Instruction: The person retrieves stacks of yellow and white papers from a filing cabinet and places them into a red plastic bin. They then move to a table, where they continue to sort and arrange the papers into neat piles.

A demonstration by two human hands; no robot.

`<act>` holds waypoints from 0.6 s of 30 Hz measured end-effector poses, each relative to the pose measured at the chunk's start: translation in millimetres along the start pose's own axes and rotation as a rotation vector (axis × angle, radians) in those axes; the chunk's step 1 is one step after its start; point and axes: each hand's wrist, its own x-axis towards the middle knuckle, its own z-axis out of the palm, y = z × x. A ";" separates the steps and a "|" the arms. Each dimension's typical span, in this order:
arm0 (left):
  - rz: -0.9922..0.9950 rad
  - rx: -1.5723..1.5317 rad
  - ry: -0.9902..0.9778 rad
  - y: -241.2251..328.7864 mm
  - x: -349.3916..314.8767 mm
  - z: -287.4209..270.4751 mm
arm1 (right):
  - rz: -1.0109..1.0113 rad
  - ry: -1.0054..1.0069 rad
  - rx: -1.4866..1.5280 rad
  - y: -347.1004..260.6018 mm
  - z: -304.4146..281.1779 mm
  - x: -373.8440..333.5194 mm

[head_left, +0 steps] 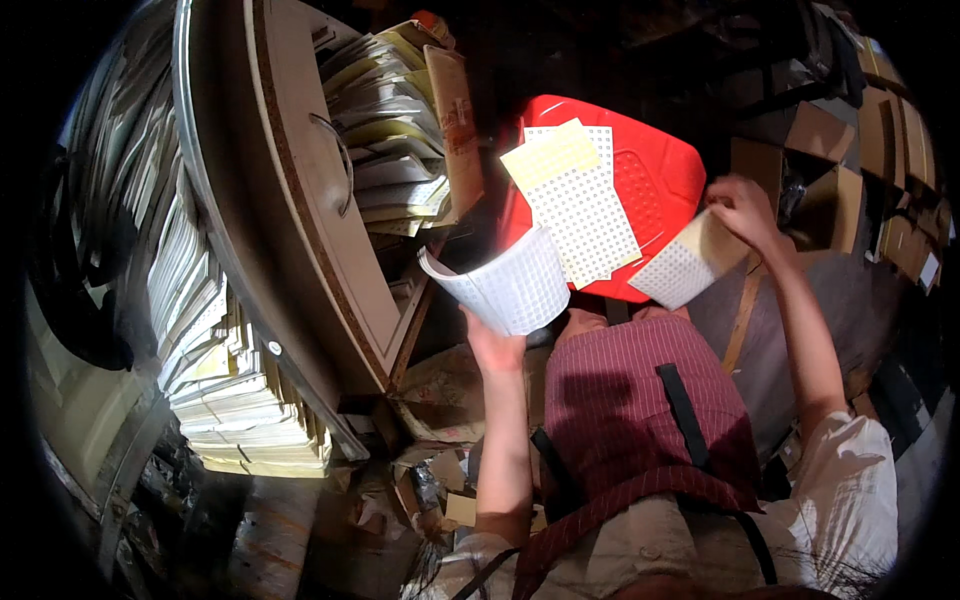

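My left hand [492, 345] is closed round the lower edge of a small stack of white printed sheets [515, 285], which bends into a curve. A single sheet [685, 268], with rows of small dark marks and a tan part near the top, hangs from my right hand [742, 210]. The fingers of that hand pinch its upper corner and are slightly blurred. Between my hands, a red plastic stool [668, 175] bears several overlapping sheets with dotted rows [588, 220]. One yellowish sheet [548, 155] lies among them at the far end.
On the left stands a pale wooden cabinet [310, 180] with a metal handle. Tall piles of paper [190, 310] fill the far left, and another stack [395, 140] sits in a box beyond the cabinet. Cardboard boxes [835, 210] are at the right. Scraps [450, 470] litter the floor.
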 end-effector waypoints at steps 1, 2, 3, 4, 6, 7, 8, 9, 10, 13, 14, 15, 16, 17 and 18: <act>0.001 0.019 0.017 0.8 -2.1 -1.8 | 0.018 0.012 -0.033 -31.3 -11.4 14.8; -0.017 0.036 0.027 -3.7 -2.1 -1.4 | -0.044 0.061 -0.006 -30.9 -6.8 27.9; -0.021 0.068 0.041 -6.7 -3.1 -1.4 | -0.156 0.112 -0.020 -35.5 -5.7 40.8; -0.026 0.097 0.054 -10.3 -3.4 -1.6 | -0.268 0.134 -0.064 -50.3 -13.6 52.2; -0.015 0.141 0.081 -14.9 -8.7 -2.8 | -0.425 0.190 -0.114 -72.2 -14.7 75.5; -0.012 0.152 0.094 -18.6 -12.5 -3.0 | -0.494 0.278 -0.155 -79.6 -14.6 81.4; -0.010 0.163 0.106 -22.7 -15.9 -3.6 | -0.515 0.379 -0.232 -88.5 -15.8 83.1; -0.013 0.154 0.123 -24.1 -19.7 -6.0 | -0.546 0.480 -0.300 -100.4 -15.0 85.4; -0.019 0.144 0.138 -27.0 -23.2 -7.9 | -0.518 0.470 -0.229 -106.1 -10.0 83.7; 0.011 0.295 0.148 -35.1 -42.8 2.8 | -0.449 0.421 -0.107 -118.2 17.4 58.4; 0.067 0.422 0.163 -44.0 -58.5 30.2 | -0.437 0.387 -0.104 -120.5 27.8 45.6; 0.117 0.503 0.149 -48.6 -65.2 33.2 | -0.433 0.357 -0.100 -125.3 35.4 34.3; 0.164 0.586 0.138 -54.3 -71.1 35.3 | -0.423 0.326 -0.070 -126.0 45.7 23.9; 0.212 0.667 0.130 -60.0 -76.6 37.7 | -0.413 0.295 -0.040 -125.8 56.0 16.9; 0.182 0.612 0.133 -58.6 -72.1 8.4 | -0.406 0.277 -0.067 -128.1 63.2 14.3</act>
